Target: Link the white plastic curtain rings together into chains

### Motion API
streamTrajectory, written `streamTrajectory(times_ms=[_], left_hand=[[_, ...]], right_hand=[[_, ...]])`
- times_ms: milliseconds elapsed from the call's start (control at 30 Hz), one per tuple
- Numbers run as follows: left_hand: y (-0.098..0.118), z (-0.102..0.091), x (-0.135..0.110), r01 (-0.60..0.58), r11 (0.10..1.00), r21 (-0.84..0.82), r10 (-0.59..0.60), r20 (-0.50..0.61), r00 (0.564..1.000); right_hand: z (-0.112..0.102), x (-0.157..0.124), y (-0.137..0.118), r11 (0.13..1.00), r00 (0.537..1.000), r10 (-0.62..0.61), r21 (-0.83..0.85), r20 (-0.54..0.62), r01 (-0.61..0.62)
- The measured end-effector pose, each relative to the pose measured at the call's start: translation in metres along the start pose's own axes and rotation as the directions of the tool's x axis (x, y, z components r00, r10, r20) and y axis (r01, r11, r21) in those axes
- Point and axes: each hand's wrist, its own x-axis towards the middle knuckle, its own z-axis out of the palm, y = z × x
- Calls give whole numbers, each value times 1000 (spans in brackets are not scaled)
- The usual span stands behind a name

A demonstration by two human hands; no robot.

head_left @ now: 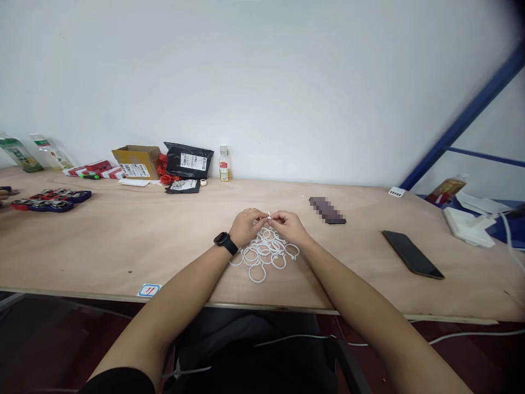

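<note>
A pile of several white plastic rings lies on the wooden table in front of me. My left hand, with a black watch on its wrist, and my right hand meet just above the pile. Both pinch a small white ring piece between their fingertips. The fingers of both hands are closed around it.
A black phone lies to the right and a dark flat object behind the hands. At the back left stand a cardboard box, black bags, a small bottle and red-blue items. A blue frame rises at right.
</note>
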Motion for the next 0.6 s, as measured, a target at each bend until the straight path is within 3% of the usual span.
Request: streamTrajectory(times_ms=[133, 233, 333, 400, 500, 600], left_hand=[[-1, 1, 0, -18, 1000, 5, 18, 16, 1000], [-1, 1, -1, -13, 999, 52, 11, 50, 999], [0, 2, -2, -2, 998, 68, -3, 80, 997], [0, 2, -2, 2, 998, 68, -8, 88, 996], [-1, 3, -2, -2, 998, 70, -5, 100, 995], [-1, 3, -2, -7, 997, 73, -1, 106, 994]], right_hand=[[0, 2, 4, 1000, 1000, 19, 10, -6, -19], [-11, 5, 8, 967, 998, -42, -252, -41, 31], [-29, 9, 17, 804, 995, -80, -593, -59, 30], [-41, 12, 25, 706, 995, -49, -708, -90, -29], [-50, 16, 38, 633, 994, -15, -770, -110, -76], [-49, 16, 41, 683, 997, 27, -727, -67, -67]])
